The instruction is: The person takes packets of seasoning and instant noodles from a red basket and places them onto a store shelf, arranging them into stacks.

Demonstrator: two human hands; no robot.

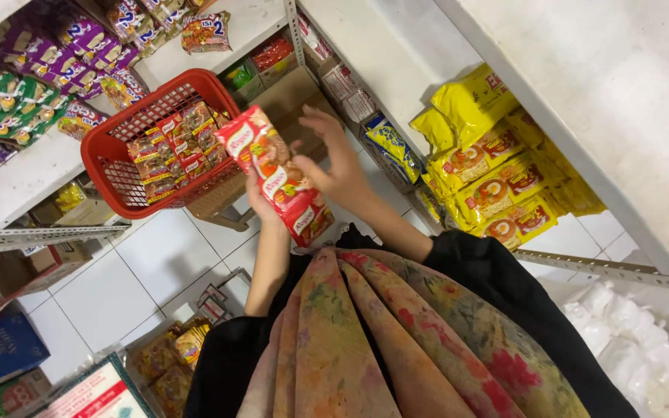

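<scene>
My left hand (259, 200) grips from beneath a stack of red instant-noodle packets (276, 174), held out in front of my chest. Against the right side of that stack rests my right hand (336, 164), fingers spread and slightly curled over the packets. Just behind and left of the stack a red plastic basket (110, 155) sits on a brown cardboard box (222, 197); it holds several more red packets (172, 151). My flowered scarf (396, 340) and black sleeves fill the lower middle of the view.
White shelves line both sides of a white-tiled aisle (110, 286). Yellow noodle packets (493, 166) fill the right shelf; purple and green ones (32, 70) the left. Boxes of goods (168, 360) stand on the floor at lower left, white bagged items (636, 340) at lower right.
</scene>
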